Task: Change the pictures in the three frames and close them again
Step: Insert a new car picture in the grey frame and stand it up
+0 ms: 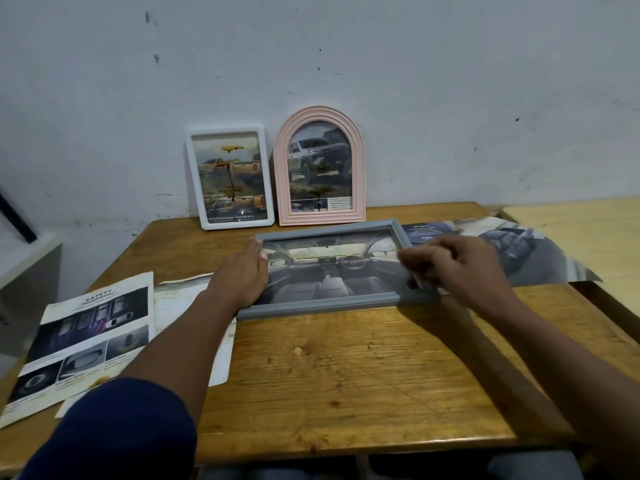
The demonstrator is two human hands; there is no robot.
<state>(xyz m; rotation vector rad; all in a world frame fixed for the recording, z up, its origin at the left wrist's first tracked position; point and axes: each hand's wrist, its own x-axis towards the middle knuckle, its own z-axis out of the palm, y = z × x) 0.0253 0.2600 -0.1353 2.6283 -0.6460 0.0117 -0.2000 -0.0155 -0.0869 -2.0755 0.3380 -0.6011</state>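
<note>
Pale, scuffed wall [415,81] behind, worn wooden table [346,375] in front. Starting far left, a safety leaflet [86,341] lies flat at the table's edge, with loose white papers [180,292] just beside it and partly under the left forearm. Next comes the left hand [242,275], down on the left end of the grey frame [329,304], fingers straight and together along the rail, thumb tip resting on the glass. Behind it, at the back of the table, the white frame [239,224] leans upright against the wall with a picture of pickup trucks in it. Right beside that stands the arched pink frame [320,218], also against the wall, also showing a truck. Front and centre, the grey frame lies across the table between the two hands, face up, with a car-interior picture behind its glass. On its right end sits the right hand [460,268], a little blurred, fingers curled down round the rail and gripping it. Beyond that hand a large glossy car sheet [519,251] spreads out, its far corner hanging over onto a second, lighter table [571,230].
</note>
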